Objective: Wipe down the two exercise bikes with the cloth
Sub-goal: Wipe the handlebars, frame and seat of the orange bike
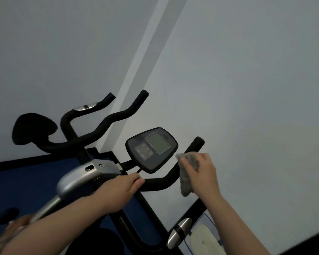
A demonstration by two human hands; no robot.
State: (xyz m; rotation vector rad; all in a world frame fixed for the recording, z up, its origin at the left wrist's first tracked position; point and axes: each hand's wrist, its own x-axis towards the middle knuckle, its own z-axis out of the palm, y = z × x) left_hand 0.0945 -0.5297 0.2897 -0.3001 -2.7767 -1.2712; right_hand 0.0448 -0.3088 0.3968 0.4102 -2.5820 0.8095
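The grey cloth (187, 172) is gripped in the curled right hand (203, 172) and wrapped round the near bike's (77, 181) right handlebar (193, 146) to wipe it, while the left hand (125, 186) is closed round the crossbar, apparently as a brace.

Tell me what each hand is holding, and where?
The right hand grips the grey cloth around the handlebar's upturned right end. The left hand grips its middle, below the console.
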